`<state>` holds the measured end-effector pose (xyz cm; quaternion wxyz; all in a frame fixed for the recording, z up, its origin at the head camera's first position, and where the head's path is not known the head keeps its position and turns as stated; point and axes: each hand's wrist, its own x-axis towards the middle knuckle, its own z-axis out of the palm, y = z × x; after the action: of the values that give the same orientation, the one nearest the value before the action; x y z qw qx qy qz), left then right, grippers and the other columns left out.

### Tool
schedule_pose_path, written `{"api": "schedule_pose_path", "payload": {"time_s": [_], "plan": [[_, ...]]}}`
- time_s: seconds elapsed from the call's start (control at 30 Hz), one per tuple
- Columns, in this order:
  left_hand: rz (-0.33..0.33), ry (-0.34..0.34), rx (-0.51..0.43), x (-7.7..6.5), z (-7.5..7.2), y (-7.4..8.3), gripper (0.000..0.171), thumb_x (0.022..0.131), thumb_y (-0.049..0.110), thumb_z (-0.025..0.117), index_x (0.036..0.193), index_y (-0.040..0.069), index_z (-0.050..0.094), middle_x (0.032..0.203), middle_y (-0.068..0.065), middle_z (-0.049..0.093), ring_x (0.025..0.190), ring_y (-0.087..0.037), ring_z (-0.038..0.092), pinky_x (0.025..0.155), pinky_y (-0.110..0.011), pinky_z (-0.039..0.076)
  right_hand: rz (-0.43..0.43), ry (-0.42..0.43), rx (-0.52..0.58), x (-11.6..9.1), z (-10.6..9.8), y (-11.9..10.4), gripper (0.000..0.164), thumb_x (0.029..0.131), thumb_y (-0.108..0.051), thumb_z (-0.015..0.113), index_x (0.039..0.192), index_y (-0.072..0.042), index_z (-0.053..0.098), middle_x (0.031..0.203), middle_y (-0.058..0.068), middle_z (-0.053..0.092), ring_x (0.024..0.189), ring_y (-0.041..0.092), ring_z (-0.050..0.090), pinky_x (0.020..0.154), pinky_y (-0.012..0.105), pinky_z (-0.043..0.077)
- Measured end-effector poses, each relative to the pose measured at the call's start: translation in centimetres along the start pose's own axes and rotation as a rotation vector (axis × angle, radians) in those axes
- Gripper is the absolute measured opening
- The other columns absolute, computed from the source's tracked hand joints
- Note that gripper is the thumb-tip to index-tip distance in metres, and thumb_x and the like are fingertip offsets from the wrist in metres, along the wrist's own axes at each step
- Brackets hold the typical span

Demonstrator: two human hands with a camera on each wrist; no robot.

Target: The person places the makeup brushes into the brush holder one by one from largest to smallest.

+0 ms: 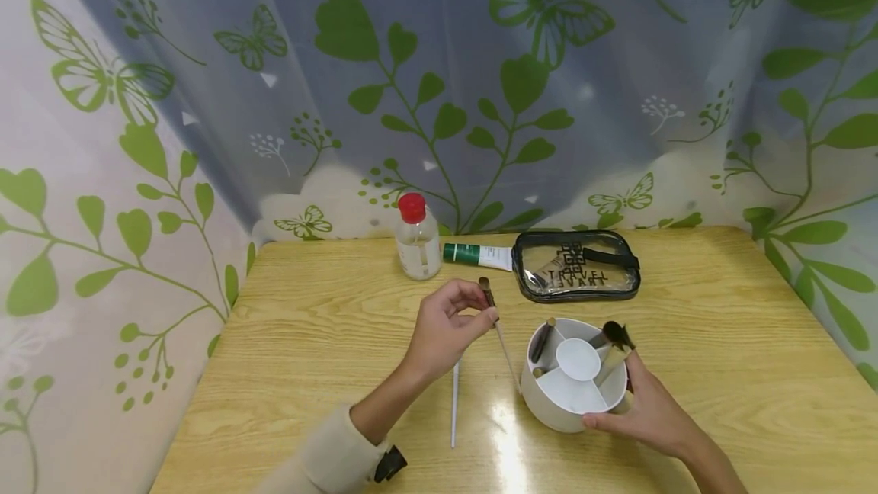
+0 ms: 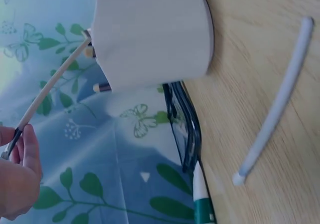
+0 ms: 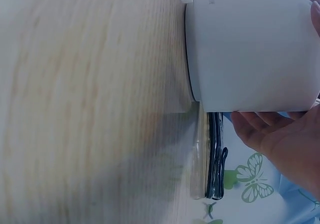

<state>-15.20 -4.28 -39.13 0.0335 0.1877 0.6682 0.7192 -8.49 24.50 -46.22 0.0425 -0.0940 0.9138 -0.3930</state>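
Note:
My left hand [image 1: 446, 326] pinches a makeup brush [image 1: 507, 357] by its dark upper part. Its dark bristle head points up, and the thin pale handle slants down toward the brush holder. In the left wrist view, the handle's end overlaps the holder's rim. The white round brush holder [image 1: 559, 408], divided into compartments around a central cup, stands on the table. My right hand [image 1: 655, 406] grips its right side, thumb at the front. Inside are a fluffy dark brush [image 1: 617, 334] and several other handles. A thin white stick [image 1: 454, 410] lies below my left hand.
At the back of the wooden table [image 1: 309, 326] stand a clear bottle with a red cap [image 1: 412, 208] and, beside it, a green and white tube [image 1: 476, 255] lying down. A clear black-edged travel pouch [image 1: 576, 265] lies behind the holder. A patterned curtain [image 1: 439, 97] hangs behind.

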Motion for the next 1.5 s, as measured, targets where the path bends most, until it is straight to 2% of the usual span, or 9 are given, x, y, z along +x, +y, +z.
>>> {"api": "schedule_pose_path", "payload": {"time_s": [0.27, 0.43, 0.53, 0.73, 0.93, 1.03, 1.1, 1.33, 1.5], "plan": [[0.013, -0.024, -0.009, -0.5, 2.0, -0.7, 0.02, 0.086, -0.003, 0.063, 0.102, -0.012, 0.054, 0.1, -0.029, 0.057, 0.086, -0.006, 0.063, 0.076, -0.025, 0.057, 0.014, -0.008, 0.019, 0.0, -0.1, -0.2, 0.108, 0.068, -0.029, 0.084, 0.145, 0.004, 0.017, 0.137, 0.025, 0.044, 0.124, 0.041, 0.047, 0.094, 0.05, 0.047], [0.02, -0.056, 0.03, -1.1, 2.9, -1.5, 0.02, 0.086, -0.001, 0.063, 0.102, -0.01, 0.055, 0.1, -0.028, 0.059, 0.087, -0.004, 0.061, 0.079, -0.025, 0.057, 0.013, -0.005, 0.008, 0.1, 0.0, 0.0, 0.107, 0.067, -0.029, 0.085, 0.145, 0.004, 0.018, 0.136, 0.026, 0.046, 0.123, 0.04, 0.048, 0.094, 0.05, 0.048], [0.049, -0.055, 0.026, -1.2, 3.1, -1.5, 0.02, 0.086, -0.001, 0.063, 0.101, -0.01, 0.055, 0.1, -0.028, 0.059, 0.088, -0.004, 0.06, 0.079, -0.027, 0.057, 0.023, -0.013, 0.016, 0.1, -0.1, 0.0, 0.105, 0.068, -0.029, 0.084, 0.143, 0.006, 0.019, 0.134, 0.028, 0.046, 0.123, 0.043, 0.048, 0.095, 0.054, 0.046], [0.109, -0.021, 0.007, -1.1, 3.2, -0.9, 0.019, 0.085, -0.003, 0.063, 0.1, -0.011, 0.054, 0.101, -0.029, 0.059, 0.09, -0.005, 0.061, 0.078, -0.027, 0.057, 0.024, -0.012, 0.019, 0.0, -0.1, -0.1, 0.104, 0.068, -0.031, 0.084, 0.142, 0.006, 0.02, 0.134, 0.027, 0.046, 0.123, 0.042, 0.048, 0.095, 0.053, 0.046], [0.098, -0.014, 0.017, -1.1, 3.3, -1.3, 0.019, 0.085, -0.003, 0.064, 0.1, -0.01, 0.055, 0.1, -0.028, 0.06, 0.089, -0.006, 0.062, 0.079, -0.027, 0.057, 0.03, -0.015, 0.015, 0.1, 0.0, -0.1, 0.104, 0.068, -0.031, 0.084, 0.142, 0.005, 0.02, 0.135, 0.026, 0.046, 0.123, 0.041, 0.049, 0.095, 0.053, 0.046], [0.084, -0.029, 0.053, -1.3, 3.4, -1.7, 0.018, 0.084, -0.001, 0.065, 0.1, -0.008, 0.057, 0.099, -0.025, 0.061, 0.089, -0.008, 0.062, 0.08, -0.027, 0.057, 0.026, -0.013, 0.02, 0.0, 0.0, -0.1, 0.105, 0.068, -0.031, 0.084, 0.143, 0.005, 0.02, 0.135, 0.026, 0.045, 0.123, 0.041, 0.048, 0.095, 0.052, 0.047], [0.098, -0.042, 0.092, -1.5, 3.5, -2.1, 0.018, 0.084, 0.0, 0.066, 0.098, -0.007, 0.058, 0.096, -0.024, 0.063, 0.087, -0.011, 0.064, 0.079, -0.026, 0.057, 0.021, -0.007, 0.019, 0.0, 0.0, -0.1, 0.105, 0.068, -0.031, 0.084, 0.143, 0.004, 0.02, 0.135, 0.025, 0.046, 0.123, 0.04, 0.049, 0.094, 0.049, 0.048], [0.244, -0.115, 0.261, -2.4, 4.3, -3.3, 0.013, 0.082, -0.001, 0.067, 0.093, -0.001, 0.061, 0.086, -0.016, 0.068, 0.078, -0.02, 0.068, 0.076, -0.022, 0.056, 0.015, 0.004, 0.005, -0.1, 0.1, -0.2, 0.105, 0.067, -0.031, 0.085, 0.144, 0.002, 0.021, 0.134, 0.02, 0.049, 0.12, 0.035, 0.05, 0.093, 0.041, 0.05], [0.303, -0.137, 0.352, -3.1, 4.9, -3.6, 0.012, 0.078, -0.001, 0.068, 0.089, 0.001, 0.065, 0.085, -0.012, 0.071, 0.074, -0.018, 0.068, 0.072, -0.019, 0.055, 0.022, -0.002, 0.01, 0.0, 0.0, -0.2, 0.101, 0.068, -0.03, 0.084, 0.141, 0.004, 0.023, 0.13, 0.021, 0.051, 0.119, 0.036, 0.051, 0.094, 0.047, 0.049]]}}
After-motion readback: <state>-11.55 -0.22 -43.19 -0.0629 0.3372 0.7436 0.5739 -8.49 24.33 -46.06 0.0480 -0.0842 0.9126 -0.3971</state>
